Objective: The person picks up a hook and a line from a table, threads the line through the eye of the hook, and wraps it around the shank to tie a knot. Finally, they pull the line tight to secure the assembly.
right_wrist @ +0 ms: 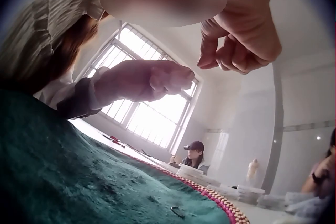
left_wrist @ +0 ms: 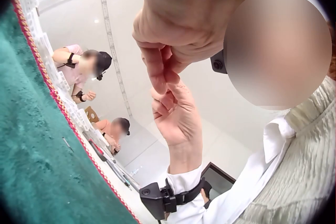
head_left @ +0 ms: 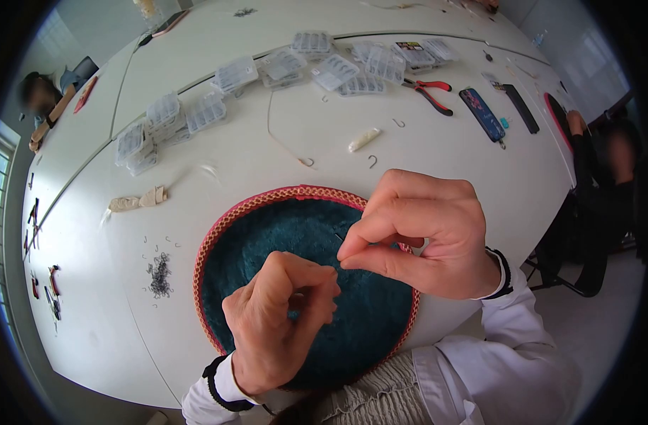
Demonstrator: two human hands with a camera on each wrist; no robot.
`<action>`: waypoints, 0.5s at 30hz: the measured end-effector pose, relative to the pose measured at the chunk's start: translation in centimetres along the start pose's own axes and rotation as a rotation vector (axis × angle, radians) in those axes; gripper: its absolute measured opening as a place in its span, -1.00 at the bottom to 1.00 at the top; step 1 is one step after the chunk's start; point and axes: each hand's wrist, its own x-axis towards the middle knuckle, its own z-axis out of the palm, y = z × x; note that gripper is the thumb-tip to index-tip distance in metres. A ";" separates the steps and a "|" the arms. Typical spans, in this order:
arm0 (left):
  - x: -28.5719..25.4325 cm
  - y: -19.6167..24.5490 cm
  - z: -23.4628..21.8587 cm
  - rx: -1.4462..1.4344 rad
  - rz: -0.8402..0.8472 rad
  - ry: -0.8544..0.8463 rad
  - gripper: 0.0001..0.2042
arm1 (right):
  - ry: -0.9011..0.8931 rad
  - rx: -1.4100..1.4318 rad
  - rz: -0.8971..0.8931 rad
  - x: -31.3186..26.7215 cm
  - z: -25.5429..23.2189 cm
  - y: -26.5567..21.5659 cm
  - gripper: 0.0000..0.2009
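Over a round dark-green plush cushion (head_left: pixel 267 227) with a red and gold braided rim, both hands meet fingertip to fingertip. My left hand (head_left: pixel 278 319) has thumb and fingers pinched together, with the other fingers curled. Against it, my right hand (head_left: pixel 423 230) pinches thumb and index finger, tips close to the left fingertips. I cannot tell what is between the fingertips. A small dark hook (right_wrist: pixel 177 212) lies on the plush, near the rim in the right wrist view. Left of the cushion is a pile of small dark fishing hooks (head_left: pixel 159 276) on the white table (head_left: pixel 218 149).
Clear plastic boxes (head_left: pixel 336 72) stand in a row behind the cushion. Red-handled pliers (head_left: pixel 431 95), a phone (head_left: pixel 482 115), a white roll (head_left: pixel 364 139) and larger hooks (head_left: pixel 373 161) lie ahead. A beige wrapped bundle (head_left: pixel 138 200) lies at left. Other people sit around the table.
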 end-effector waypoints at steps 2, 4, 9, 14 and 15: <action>0.0 0.0 0.1 0.002 -0.004 0.006 -0.87 | 0.019 -0.023 -0.049 0.0 0.1 0.2 -0.86; 0.0 0.1 0.1 0.003 -0.010 0.011 -0.87 | 0.038 -0.045 -0.097 -0.1 0.2 0.2 -0.85; 0.2 0.1 -0.4 -0.182 -0.115 0.071 -0.91 | 0.010 -0.172 -0.246 -0.3 0.2 0.0 -0.82; 0.6 0.5 -0.6 -0.535 -0.210 0.081 -0.93 | 0.012 -0.170 -0.224 -0.3 0.7 0.2 -0.81; 0.6 0.5 -0.7 -0.585 -0.228 0.069 -0.93 | 0.015 -0.160 -0.217 -0.3 0.7 0.3 -0.82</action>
